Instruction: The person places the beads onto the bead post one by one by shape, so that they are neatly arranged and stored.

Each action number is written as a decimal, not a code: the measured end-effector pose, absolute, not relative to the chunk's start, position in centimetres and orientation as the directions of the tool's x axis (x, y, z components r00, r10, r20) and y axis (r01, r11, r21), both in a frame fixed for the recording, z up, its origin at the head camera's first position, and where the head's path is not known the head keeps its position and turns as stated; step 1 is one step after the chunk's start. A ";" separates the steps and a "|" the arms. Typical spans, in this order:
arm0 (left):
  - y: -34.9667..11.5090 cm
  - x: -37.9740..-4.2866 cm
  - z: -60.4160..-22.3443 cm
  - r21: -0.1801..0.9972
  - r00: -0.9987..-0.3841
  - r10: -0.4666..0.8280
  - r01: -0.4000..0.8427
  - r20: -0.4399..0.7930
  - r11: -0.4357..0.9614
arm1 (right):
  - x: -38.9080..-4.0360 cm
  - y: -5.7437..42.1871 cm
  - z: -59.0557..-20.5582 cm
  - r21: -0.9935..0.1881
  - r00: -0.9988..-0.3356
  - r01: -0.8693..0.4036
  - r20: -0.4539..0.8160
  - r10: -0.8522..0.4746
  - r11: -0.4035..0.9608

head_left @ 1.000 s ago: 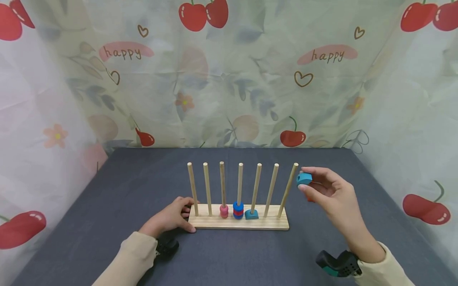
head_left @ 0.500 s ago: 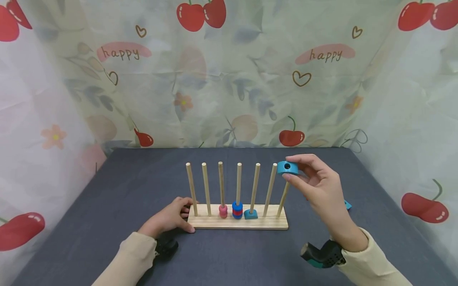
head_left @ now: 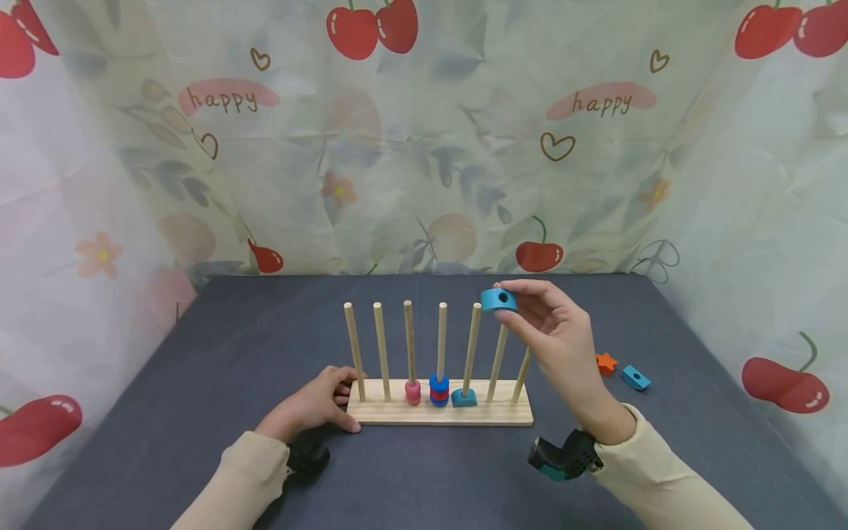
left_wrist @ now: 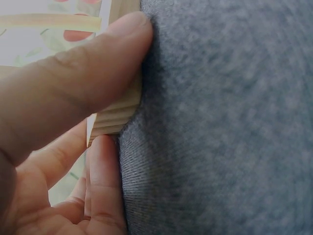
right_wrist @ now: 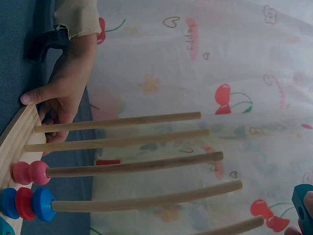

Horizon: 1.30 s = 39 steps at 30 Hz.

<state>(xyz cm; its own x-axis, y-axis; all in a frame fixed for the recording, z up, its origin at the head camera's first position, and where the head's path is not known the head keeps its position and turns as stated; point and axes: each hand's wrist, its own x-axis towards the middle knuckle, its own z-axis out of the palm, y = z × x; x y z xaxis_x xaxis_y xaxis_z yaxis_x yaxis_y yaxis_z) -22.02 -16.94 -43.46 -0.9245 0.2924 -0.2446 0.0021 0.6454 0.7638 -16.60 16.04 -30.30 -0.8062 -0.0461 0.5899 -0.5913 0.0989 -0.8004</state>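
A wooden peg board (head_left: 397, 416) with several upright pegs lies on the table. My left hand (head_left: 316, 403) grips its left end, thumb (left_wrist: 105, 63) along the front edge and fingers at the end face. Between the thumb and fingertips of my right hand (head_left: 556, 346) is a light blue arched block (head_left: 498, 299) with a hole, held beside the top of the peg (head_left: 473, 346) that has a blue half-round block (head_left: 464, 398) at its foot. Other pegs bear a pink bead (head_left: 413, 392) and a blue and red ring stack (head_left: 439, 390). The right wrist view shows the held block (right_wrist: 302, 200) at its edge.
Right of the board, an orange star block (head_left: 606, 364) and another blue block (head_left: 636, 377) lie on the dark table cloth (head_left: 424, 478). A printed curtain (head_left: 424, 184) hangs behind and along both sides. The right hand partly hides the two rightmost pegs.
My right hand has carried the blue block leftward and up, from beside the rightmost peg to the peg with the half-round block. The orange star has come into sight. The left hand stays put.
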 end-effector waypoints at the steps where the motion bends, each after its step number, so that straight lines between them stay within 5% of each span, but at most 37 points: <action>1: -16.9 -22.0 -43.4 0.763 -0.924 0.291 0.001 -0.246 0.647 | -16.8 15.9 -30.5 -0.800 -0.806 -0.591 0.589 -0.050 0.105; 39: -16.8 -21.8 -43.2 0.760 -0.925 0.291 0.003 -0.244 0.649 | -18.3 14.0 -34.5 -0.888 -0.901 -0.433 0.433 -0.039 0.156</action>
